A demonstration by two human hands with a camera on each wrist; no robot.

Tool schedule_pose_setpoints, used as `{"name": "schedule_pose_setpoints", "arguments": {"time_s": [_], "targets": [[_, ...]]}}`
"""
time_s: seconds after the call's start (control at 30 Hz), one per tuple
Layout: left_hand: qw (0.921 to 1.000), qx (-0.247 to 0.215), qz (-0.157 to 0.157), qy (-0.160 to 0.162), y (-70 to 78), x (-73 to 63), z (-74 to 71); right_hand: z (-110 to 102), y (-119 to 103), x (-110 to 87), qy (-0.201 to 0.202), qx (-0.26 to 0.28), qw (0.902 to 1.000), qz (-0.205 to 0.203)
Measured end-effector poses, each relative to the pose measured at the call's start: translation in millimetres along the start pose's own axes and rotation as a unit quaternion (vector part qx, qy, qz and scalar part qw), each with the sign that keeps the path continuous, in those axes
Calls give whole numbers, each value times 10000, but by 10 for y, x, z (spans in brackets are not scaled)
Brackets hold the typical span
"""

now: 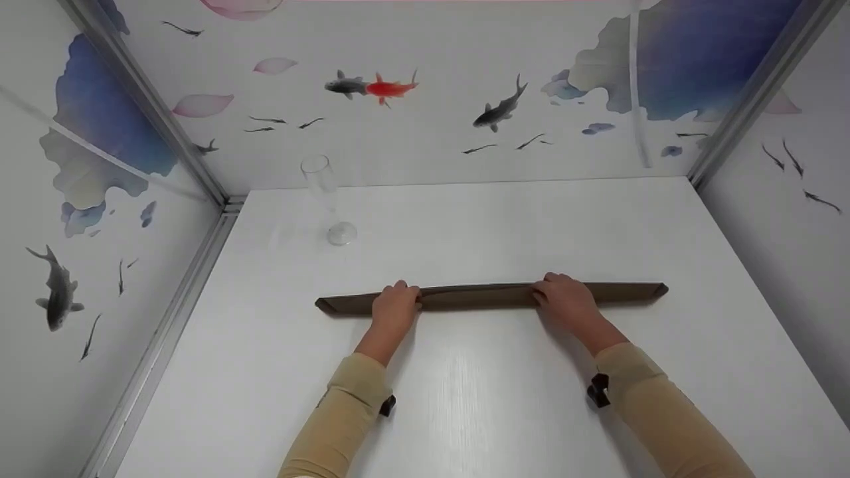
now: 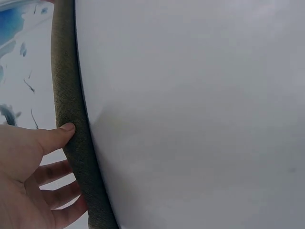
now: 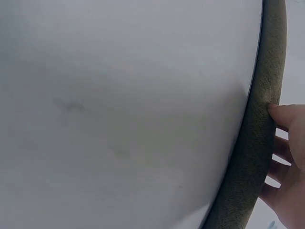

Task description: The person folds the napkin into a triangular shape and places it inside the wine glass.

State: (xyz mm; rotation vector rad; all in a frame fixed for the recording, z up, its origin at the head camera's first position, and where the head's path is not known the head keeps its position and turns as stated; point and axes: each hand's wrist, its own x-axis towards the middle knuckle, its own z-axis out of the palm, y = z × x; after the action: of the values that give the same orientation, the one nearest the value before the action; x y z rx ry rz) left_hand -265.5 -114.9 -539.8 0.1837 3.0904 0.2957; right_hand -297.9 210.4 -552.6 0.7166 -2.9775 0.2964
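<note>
A long, narrow brown roll (image 1: 475, 298) with a woven, cloth-like surface and slanted ends lies across the white table. Left of its middle, my left hand (image 1: 396, 308) grips it. My right hand (image 1: 566, 300) holds it to the right of the middle. In the left wrist view, the thumb (image 2: 67, 128) presses the near side of the roll while the other fingers reach round behind. The right wrist view likewise has the thumb (image 3: 275, 109) against the roll, with the fingers partly hidden beyond it.
A clear stemmed glass (image 1: 342, 233) stands on the table (image 1: 465, 226) at the back left. White panels with painted fish and blue shapes rise behind and at both sides. A metal frame rail (image 1: 159, 332) runs along the left edge.
</note>
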Motion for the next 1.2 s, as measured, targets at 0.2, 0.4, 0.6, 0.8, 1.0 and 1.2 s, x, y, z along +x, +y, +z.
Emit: {"name": "schedule_pose_setpoints", "arguments": {"time_s": [0.2,0.4,0.6,0.8,1.0,1.2], "targets": [[9998,-151,-121,-85,-12,54,-36,45,11,27,1,105,9998,195],[9991,-341,-206,-154,-38,121,-41,76,23,56,-61,160,9992,370],[9968,-566,-457,-338,-68,219,-37,103,49,92,13,229,9983,545],[9916,-743,-822,-660,-73,317,-70,78,16,108,30,308,9962,819],[9886,-735,-970,-891,-46,398,-97,40,-63,131,6,389,9936,1064],[9874,-610,-1000,-1061,-10,445,-73,40,-142,156,165,459,9929,1087]]}}
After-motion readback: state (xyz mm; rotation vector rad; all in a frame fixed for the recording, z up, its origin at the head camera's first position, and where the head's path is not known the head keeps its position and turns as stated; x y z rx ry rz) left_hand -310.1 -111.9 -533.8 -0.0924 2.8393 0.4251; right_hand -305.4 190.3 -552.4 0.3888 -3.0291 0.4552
